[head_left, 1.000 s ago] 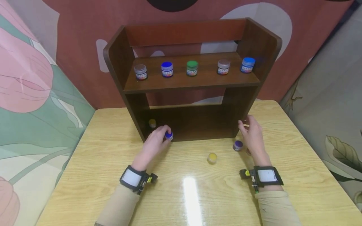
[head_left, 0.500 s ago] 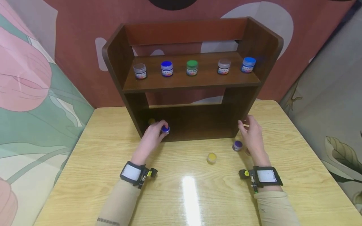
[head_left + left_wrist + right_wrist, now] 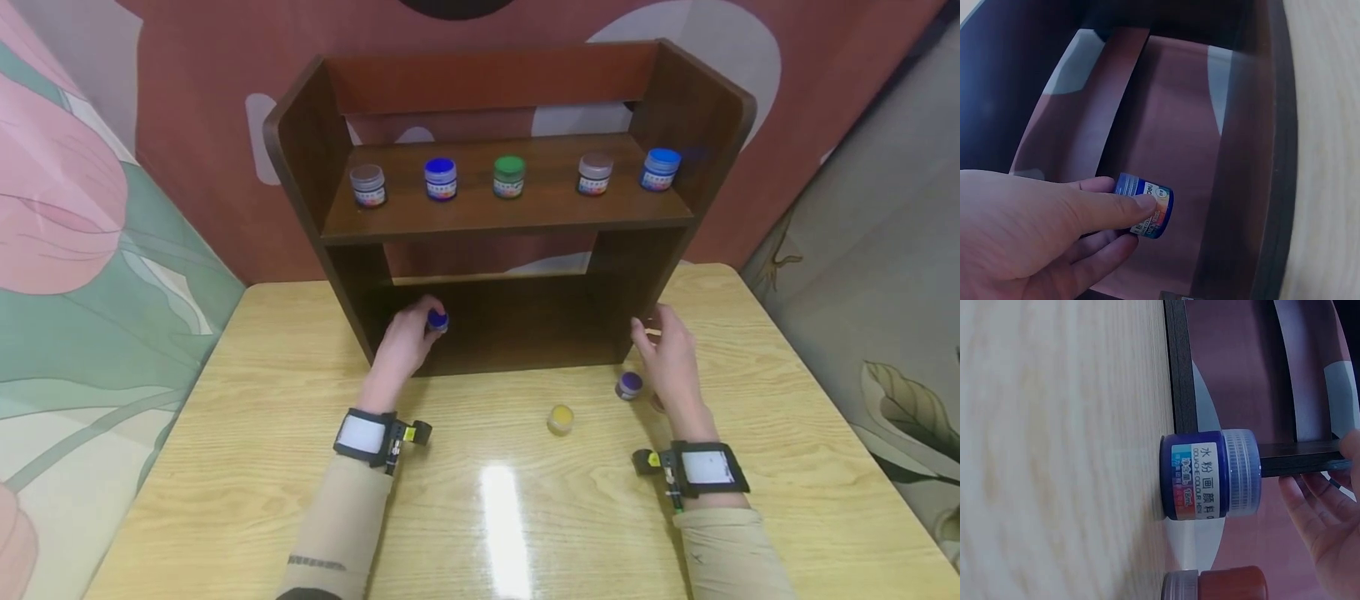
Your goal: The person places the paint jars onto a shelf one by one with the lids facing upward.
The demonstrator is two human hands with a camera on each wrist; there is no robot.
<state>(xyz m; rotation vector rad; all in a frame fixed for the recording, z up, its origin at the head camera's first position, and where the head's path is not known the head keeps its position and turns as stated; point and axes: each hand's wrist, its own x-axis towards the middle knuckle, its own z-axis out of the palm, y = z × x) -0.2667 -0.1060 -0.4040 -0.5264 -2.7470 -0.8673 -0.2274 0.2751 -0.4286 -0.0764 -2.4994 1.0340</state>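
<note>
My left hand pinches a small blue gouache paint jar between thumb and fingers, inside the left part of the shelf's lower compartment. The jar is tilted and its label shows beside my thumb in the left wrist view. My right hand grips the right side panel of the brown wooden shelf, thumb and fingers on opposite faces. Near that hand, a purple paint jar stands on the table. A reddish-brown jar beside it rests lid-down, mostly hidden by my wrist in the head view.
A yellow paint jar stands on the wooden table in front of the shelf. Several jars line the upper board, among them a green one and a light blue one. Patterned cloth hangs behind and at both sides.
My left hand has carried the blue jar from the shelf's front edge up and back into the lower compartment, now covering a yellow jar there. My right hand has stayed in place.
</note>
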